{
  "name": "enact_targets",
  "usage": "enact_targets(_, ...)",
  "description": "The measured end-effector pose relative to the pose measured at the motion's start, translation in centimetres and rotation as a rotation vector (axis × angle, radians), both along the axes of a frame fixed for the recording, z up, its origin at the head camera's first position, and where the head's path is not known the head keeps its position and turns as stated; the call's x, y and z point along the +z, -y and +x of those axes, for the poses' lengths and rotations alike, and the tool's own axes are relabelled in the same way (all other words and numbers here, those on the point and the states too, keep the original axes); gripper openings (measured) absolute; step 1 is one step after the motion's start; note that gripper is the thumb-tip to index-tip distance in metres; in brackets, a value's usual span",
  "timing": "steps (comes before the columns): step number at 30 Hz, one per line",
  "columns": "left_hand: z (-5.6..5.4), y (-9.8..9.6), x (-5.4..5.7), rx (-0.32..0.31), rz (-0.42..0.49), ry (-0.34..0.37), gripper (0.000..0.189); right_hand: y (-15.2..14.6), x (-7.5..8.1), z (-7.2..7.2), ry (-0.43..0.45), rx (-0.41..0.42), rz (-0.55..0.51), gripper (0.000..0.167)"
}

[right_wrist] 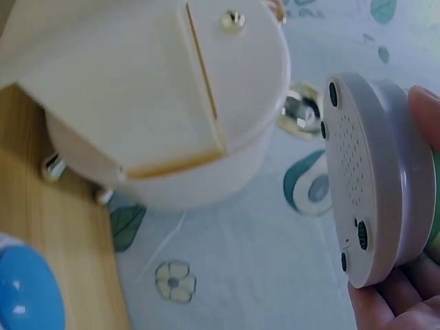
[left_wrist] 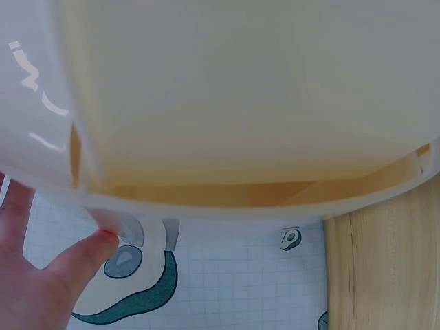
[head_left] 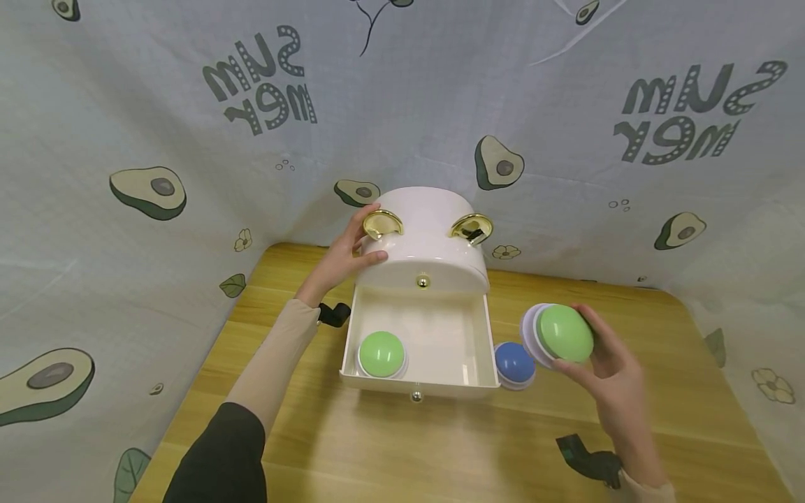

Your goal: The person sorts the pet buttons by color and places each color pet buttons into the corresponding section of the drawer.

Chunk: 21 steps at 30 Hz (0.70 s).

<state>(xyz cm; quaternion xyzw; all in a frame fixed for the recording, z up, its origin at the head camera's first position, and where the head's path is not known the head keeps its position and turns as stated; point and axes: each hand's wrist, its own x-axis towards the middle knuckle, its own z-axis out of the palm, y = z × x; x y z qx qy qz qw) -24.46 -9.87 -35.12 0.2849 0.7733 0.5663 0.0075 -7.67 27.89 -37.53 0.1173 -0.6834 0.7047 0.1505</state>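
A white drawer box with gold ear-like rings stands at the table's back, its lower drawer pulled out. My left hand holds the box's left side, thumb at the front and fingers up by the left gold ring. In the drawer's front left corner lies a green push button on a white base. My right hand grips another green push button in the air right of the drawer, tilted. Its white underside shows speaker holes and dark round spots in the right wrist view.
A blue push button with a white base sits on the wooden table close by the drawer's right wall. Behind the table hangs a cloth printed with avocados. Black straps are on both wrists.
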Motion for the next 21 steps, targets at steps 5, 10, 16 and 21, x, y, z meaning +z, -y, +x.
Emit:
enact_targets(5,0.1,0.0,0.0,-0.007,0.014,-0.005,0.079,1.9,0.8,-0.8,-0.044,0.092,0.036,0.081)
enact_targets(10,0.1,0.0,0.0,-0.003,0.011,-0.004,0.079,3.8,0.9,-1.5,-0.033,0.149,0.095,0.081)
enact_targets(16,0.1,0.0,0.0,-0.001,0.013,-0.002,0.079,6.2,0.0,-2.3,-0.024,0.241,0.152,0.08)
enact_targets(21,0.1,0.0,0.0,-0.005,0.014,0.0,0.079,7.7,-0.9,-3.0,0.023,0.279,0.224,0.077)
